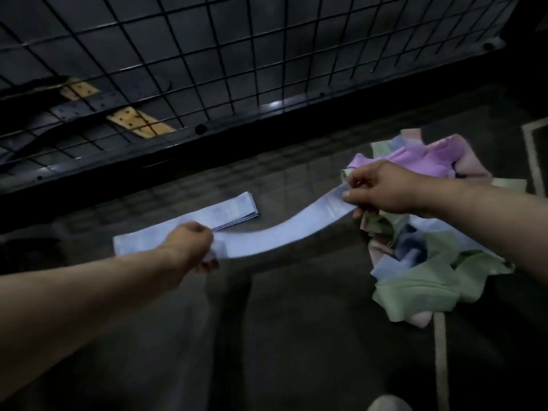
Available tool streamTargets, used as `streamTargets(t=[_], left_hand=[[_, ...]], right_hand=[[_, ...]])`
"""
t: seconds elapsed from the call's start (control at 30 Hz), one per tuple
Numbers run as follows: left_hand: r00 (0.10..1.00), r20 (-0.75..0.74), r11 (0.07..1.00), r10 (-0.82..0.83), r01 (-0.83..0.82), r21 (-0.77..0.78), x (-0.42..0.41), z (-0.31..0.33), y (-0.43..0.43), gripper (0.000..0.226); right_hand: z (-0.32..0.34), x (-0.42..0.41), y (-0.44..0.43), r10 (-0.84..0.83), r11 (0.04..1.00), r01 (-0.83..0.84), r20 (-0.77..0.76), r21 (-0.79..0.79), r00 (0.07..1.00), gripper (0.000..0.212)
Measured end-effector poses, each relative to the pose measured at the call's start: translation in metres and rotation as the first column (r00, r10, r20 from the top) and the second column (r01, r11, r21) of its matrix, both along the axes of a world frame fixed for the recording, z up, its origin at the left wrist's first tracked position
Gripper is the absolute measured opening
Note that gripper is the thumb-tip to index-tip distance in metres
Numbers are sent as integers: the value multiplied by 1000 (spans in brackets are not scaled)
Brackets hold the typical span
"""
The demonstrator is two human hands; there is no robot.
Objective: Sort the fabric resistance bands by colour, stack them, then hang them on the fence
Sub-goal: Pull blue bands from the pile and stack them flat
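A light blue fabric band (278, 229) stretches between both hands above the dark floor. My left hand (189, 244) grips its left end and my right hand (382, 188) pinches its right end. Beneath and behind it a flat stack of light blue bands (234, 210) lies on the floor near the fence. A loose heap of mixed bands (430, 274) in green, purple, pink and blue lies at the right, partly under my right hand. The black wire mesh fence (237, 69) runs across the top of the view.
The fence's black base rail (267, 129) crosses diagonally. Behind the mesh lie dark straps and tan perforated pieces (139, 123). A pale painted line (441, 351) marks the floor at the right. A shoe tip (388, 403) shows at the bottom edge.
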State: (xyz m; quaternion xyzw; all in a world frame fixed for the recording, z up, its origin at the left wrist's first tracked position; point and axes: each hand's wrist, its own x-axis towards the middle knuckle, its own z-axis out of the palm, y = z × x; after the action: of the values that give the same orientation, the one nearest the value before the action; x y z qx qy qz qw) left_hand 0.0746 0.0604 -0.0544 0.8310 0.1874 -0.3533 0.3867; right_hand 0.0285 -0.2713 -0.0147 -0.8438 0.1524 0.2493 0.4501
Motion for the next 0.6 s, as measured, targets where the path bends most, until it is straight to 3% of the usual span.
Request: streamTargets(t=[0.07, 0.13, 0.17, 0.2, 0.27, 0.33, 0.53, 0.6], left_hand=[[963, -54, 954, -264, 269, 132, -21, -4, 11, 10], [813, -17, 766, -582, 555, 325, -30, -6, 11, 39], [760, 77, 743, -645, 600, 296, -31, -2, 6, 57], [732, 175, 752, -659, 637, 167, -30, 7, -1, 67], [819, 210, 762, -534, 573, -301, -27, 21, -17, 67], [910, 71, 715, -409, 368, -594, -26, 30, -25, 51], [978, -2, 737, -207, 155, -658, -6, 17, 19, 11], [982, -41, 760, -185, 116, -639, 2, 11, 42, 17]], right_hand=[[7, 3, 17, 327, 926, -307, 58, -222, 943, 3], [16, 5, 37, 536, 809, -496, 50, -315, 843, 6], [19, 7, 49, 602, 763, -559, 41, -325, 798, 8], [22, 8, 62, 643, 734, -601, 37, -315, 765, 10], [25, 15, 85, 642, 753, -610, 75, -245, 763, 12], [23, 24, 102, 563, 824, -541, 137, -166, 815, 10], [14, 52, 124, 292, 952, -305, 250, 14, 923, 9], [11, 56, 130, 177, 973, -206, 244, 99, 954, 13]])
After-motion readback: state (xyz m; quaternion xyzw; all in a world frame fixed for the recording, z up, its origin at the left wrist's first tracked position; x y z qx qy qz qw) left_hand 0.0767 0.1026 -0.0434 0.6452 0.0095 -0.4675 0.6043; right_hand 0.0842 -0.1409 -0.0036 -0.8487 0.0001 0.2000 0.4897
